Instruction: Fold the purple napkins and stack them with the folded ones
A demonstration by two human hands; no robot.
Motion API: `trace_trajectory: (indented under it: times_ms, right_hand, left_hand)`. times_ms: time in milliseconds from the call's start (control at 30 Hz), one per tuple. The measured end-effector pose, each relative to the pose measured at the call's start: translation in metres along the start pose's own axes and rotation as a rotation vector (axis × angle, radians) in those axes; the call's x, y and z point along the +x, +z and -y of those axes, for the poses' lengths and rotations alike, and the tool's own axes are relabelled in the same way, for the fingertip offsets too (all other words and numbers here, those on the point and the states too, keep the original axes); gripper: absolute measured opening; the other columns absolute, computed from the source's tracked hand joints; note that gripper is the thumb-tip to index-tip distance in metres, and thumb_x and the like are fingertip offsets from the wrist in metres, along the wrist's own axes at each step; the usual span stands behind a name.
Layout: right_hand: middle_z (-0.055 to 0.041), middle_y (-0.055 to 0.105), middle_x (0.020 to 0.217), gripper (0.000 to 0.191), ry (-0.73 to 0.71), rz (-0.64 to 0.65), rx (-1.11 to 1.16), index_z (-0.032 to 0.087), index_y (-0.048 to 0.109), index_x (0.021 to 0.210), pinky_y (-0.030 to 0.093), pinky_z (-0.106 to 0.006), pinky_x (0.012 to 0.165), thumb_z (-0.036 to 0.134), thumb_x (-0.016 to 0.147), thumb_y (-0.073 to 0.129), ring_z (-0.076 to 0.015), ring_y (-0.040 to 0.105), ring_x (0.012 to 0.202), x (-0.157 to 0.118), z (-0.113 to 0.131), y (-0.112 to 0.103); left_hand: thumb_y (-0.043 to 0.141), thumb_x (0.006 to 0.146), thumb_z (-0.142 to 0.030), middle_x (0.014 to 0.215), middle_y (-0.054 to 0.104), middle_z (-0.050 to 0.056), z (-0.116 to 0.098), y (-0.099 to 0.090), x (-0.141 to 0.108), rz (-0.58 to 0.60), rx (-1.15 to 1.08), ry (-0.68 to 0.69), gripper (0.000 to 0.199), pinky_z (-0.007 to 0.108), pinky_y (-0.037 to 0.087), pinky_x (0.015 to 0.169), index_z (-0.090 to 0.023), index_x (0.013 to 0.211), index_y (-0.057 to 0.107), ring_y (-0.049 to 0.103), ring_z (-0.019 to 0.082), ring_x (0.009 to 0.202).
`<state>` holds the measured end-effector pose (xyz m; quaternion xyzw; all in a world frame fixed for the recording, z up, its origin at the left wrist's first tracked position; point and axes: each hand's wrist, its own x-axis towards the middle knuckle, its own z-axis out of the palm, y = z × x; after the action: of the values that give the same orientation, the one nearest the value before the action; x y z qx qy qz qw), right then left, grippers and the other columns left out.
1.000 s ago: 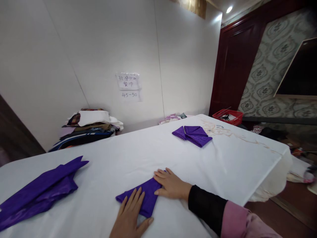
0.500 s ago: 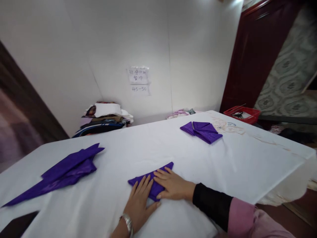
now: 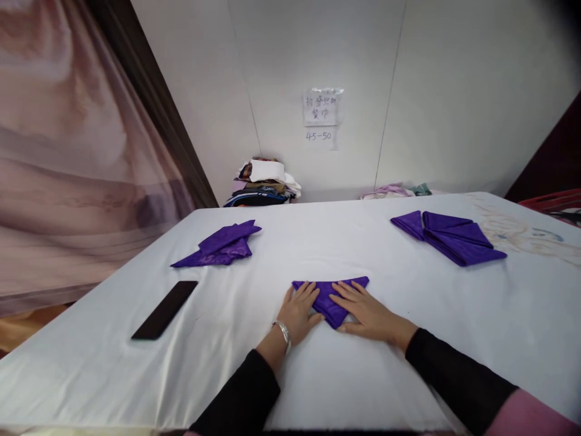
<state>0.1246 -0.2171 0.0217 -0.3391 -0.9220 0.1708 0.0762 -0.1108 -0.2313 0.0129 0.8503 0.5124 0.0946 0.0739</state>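
Note:
A purple napkin (image 3: pixel 327 303), folded into a triangle with its point toward me, lies on the white tablecloth (image 3: pixel 358 387). My left hand (image 3: pixel 299 312) rests flat on its left part, fingers stretched out, a silver bracelet at the wrist. On the right part lies my right hand (image 3: pixel 365 309), open, fingers spread and pressing the cloth. Parts of the napkin are hidden under both hands. Farther off to the right sit several folded purple napkins (image 3: pixel 458 239). Loose purple napkins (image 3: pixel 224 245) lie in an uneven heap at the left.
A flat dark slab (image 3: pixel 166 310) lies on the left of the table. Behind the table's far edge are a pile of folded clothes (image 3: pixel 263 184) and pink cloth (image 3: pixel 388 191). A curtain (image 3: pixel 82 151) hangs at the left, a red basket (image 3: pixel 551 201) stands far right.
The view has turned left and tilted, so the whole dark slab and the curtain now show. Both hands stay flat on the folded napkin, with only slight shifts.

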Motion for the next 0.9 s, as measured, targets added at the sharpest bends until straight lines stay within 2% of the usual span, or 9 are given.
trace_trajectory:
  times_ms: [300,433,567,667,900]
  right_hand:
    - [-0.0091,0.026,0.146,0.064,-0.014,-0.026,-0.076,0.025,0.030,0.139,0.009,-0.049,0.108,0.059,0.085,0.037,-0.0268,0.020,0.134,0.027,-0.023,-0.005]
    - [-0.0086,0.026,0.146,0.060,-0.071,-0.040,-0.048,0.025,0.030,0.139,0.010,-0.050,0.108,0.053,0.087,0.039,-0.0261,0.019,0.134,0.017,-0.020,-0.003]
    - [-0.0096,0.026,0.145,0.056,-0.115,-0.047,-0.026,0.022,0.032,0.138,0.011,-0.049,0.109,0.047,0.089,0.039,-0.0246,0.020,0.134,0.003,-0.012,0.002]
    - [-0.0105,0.029,0.144,0.054,-0.129,-0.058,-0.024,0.020,0.035,0.137,0.014,-0.048,0.109,0.040,0.088,0.043,-0.0237,0.022,0.133,0.002,-0.007,0.002]
    - [-0.0074,0.042,0.138,0.050,-0.179,-0.107,-0.067,0.022,0.044,0.131,0.028,-0.043,0.105,0.011,0.083,0.039,-0.0205,0.035,0.128,0.017,-0.013,0.005]
  left_hand:
    - [0.051,0.082,-0.041,0.138,0.041,0.008,0.015,-0.007,0.033,0.005,0.023,0.021,0.051,0.046,0.024,0.106,-0.021,0.129,0.044,0.029,0.025,0.131]
    - [0.051,0.080,-0.051,0.139,0.040,0.008,0.012,-0.008,0.019,-0.009,-0.004,0.049,0.058,0.052,0.020,0.106,-0.022,0.129,0.043,0.029,0.027,0.131]
    - [0.046,0.078,-0.061,0.139,0.040,0.008,0.005,-0.010,-0.003,-0.032,-0.037,0.098,0.064,0.058,0.010,0.107,-0.024,0.130,0.043,0.028,0.028,0.131]
    - [0.044,0.081,-0.059,0.137,0.043,0.007,0.003,-0.010,-0.009,-0.059,-0.039,0.094,0.059,0.058,0.006,0.107,-0.025,0.129,0.044,0.031,0.028,0.130]
    - [0.050,0.083,-0.043,0.135,0.046,0.005,0.006,-0.006,-0.007,-0.082,-0.073,0.043,0.045,0.055,0.009,0.107,-0.027,0.125,0.047,0.033,0.025,0.129]
